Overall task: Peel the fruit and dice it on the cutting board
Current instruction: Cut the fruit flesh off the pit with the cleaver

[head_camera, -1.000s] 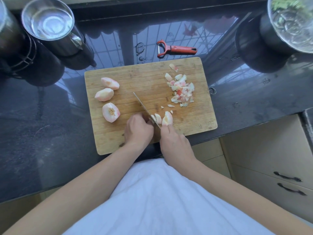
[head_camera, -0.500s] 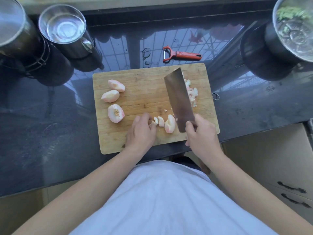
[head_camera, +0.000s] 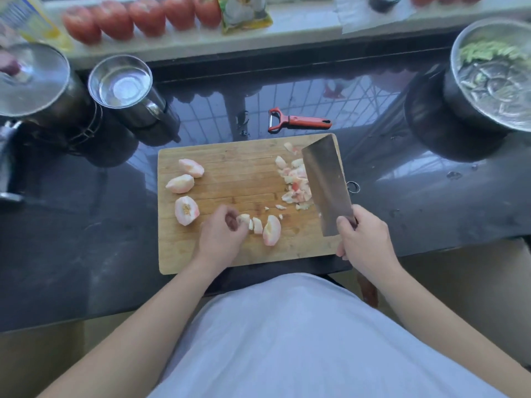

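Dark, glossy stone makes up the surface point(head_camera: 86, 239), which carries a wooden cutting board point(head_camera: 230, 254) at its near edge. On the board's left side lie three peeled fruit wedges point(head_camera: 184, 183), set near one another, the nearest showing its pitted core. At the board's right side sits a heap of diced fruit point(head_camera: 296, 182), partly hidden by the broad blade of a cleaver point(head_camera: 326, 182). The right hand point(head_camera: 362, 242) holds the cleaver with its grip curled round the handle, the blade raised flat-side up over the board's right edge. The left hand point(head_camera: 221, 237) rests on the board with fingers curled, its grip pinching a small cut piece point(head_camera: 244, 218); just beside it lie more slices and a larger uncut wedge point(head_camera: 271, 229). Beyond the board a red peeler point(head_camera: 298, 121) lies on the surface. Metal pots point(head_camera: 120, 84) stand at the far left, a steel bowl point(head_camera: 488, 79) holding greens at the far right, and a row of tomatoes point(head_camera: 143, 17) lines the ledge behind.
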Motion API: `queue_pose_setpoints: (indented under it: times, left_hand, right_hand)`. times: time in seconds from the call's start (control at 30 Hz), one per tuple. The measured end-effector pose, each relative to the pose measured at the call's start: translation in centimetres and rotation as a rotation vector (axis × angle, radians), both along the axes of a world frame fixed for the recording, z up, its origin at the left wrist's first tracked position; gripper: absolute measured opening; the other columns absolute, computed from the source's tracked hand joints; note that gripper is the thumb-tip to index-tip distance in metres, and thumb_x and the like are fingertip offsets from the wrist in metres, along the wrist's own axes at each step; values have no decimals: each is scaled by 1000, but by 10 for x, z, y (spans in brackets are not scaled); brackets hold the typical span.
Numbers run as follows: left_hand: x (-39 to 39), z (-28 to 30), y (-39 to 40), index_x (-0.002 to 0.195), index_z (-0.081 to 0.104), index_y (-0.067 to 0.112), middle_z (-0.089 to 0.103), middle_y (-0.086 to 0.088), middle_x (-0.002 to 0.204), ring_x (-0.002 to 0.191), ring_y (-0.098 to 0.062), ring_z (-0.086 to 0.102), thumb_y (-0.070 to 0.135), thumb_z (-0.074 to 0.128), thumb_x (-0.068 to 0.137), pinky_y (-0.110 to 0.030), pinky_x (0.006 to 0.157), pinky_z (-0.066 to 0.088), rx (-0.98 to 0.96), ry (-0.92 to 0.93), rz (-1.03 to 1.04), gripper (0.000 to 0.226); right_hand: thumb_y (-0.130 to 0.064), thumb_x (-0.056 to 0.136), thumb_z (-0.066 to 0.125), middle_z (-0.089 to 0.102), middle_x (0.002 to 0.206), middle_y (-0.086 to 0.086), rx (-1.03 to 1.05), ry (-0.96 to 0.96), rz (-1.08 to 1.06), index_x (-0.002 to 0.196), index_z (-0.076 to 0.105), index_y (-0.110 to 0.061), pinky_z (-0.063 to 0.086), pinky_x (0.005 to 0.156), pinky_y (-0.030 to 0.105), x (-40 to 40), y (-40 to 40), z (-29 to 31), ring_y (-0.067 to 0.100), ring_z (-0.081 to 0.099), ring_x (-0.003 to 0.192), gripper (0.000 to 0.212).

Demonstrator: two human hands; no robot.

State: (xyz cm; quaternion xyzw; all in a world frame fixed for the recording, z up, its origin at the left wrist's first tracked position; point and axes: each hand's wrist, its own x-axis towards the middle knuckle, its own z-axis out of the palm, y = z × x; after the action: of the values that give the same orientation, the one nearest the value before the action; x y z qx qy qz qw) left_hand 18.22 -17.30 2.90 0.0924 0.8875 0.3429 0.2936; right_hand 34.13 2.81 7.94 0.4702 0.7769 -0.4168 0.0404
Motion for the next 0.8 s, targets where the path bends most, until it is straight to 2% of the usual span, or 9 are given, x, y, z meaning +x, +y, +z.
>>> queue_pose_setpoints:
  times: [0.13,0.2,0.27,0.33,0.4,0.5,0.6,0.7,0.8]
  left_hand:
    - [-1,-2,86,108,61,25,63,8,95,87,-11,58,24,70,97,-19,66,41,49,60,-206,15]
    - [-3,-10,122,114,62,23,65,3,103,93,-18,60,24,69,97,-29,74,50,-10,111,-341,19]
    - [-9,-8,138,126,62,23,66,1,110,99,-22,62,24,67,98,-41,85,56,-65,130,-422,28]
    - [-21,-2,129,132,61,23,65,3,110,99,-20,62,24,64,101,-38,85,55,-34,152,-312,32]
    - [-37,-4,96,128,63,23,63,5,109,99,-18,60,14,59,103,-30,83,47,-45,230,-217,27]
    - [-46,-15,37,120,67,25,58,10,110,104,-15,57,4,61,97,-27,86,42,-132,215,-475,31]
    - [-28,-29,15,119,64,28,57,11,114,109,-14,52,21,66,96,-28,83,38,-199,206,-713,24]
    - [-18,-35,14,109,61,25,53,10,106,103,-18,51,24,65,97,-31,78,35,-184,277,-612,12]
    - [-24,-33,4,106,58,23,53,9,103,99,-20,55,20,60,100,-35,77,40,-221,271,-473,6]
  right_hand:
    - [-14,97,44,65,73,23,8,-9,-127,93,55,3,48,39,28,16,34,7,14,57,40,21]
    - [-15,98,42,66,74,22,17,-35,-151,94,54,2,45,37,22,24,47,9,13,59,39,22]
    - [-17,98,42,67,76,21,21,-48,-148,96,55,1,49,40,26,29,55,11,12,61,40,23]
    - [-18,98,42,67,75,19,21,-42,-133,96,56,-1,57,53,37,33,57,11,13,63,42,22]
    - [-16,98,43,67,70,14,14,-31,-126,91,57,-5,58,63,42,35,55,9,13,63,43,19]
    - [-15,97,44,66,60,12,-1,-36,-113,92,60,-6,59,64,43,33,42,3,16,63,45,19]
    - [-15,97,44,66,63,13,-55,-51,-85,95,60,-4,57,58,41,27,27,3,19,64,47,20]
    - [-17,97,44,65,73,16,-56,-70,-50,97,56,1,56,56,43,21,19,4,19,65,46,21]
    - [-18,98,44,66,76,15,-44,-64,-47,102,56,1,57,59,47,15,15,5,19,65,47,23]
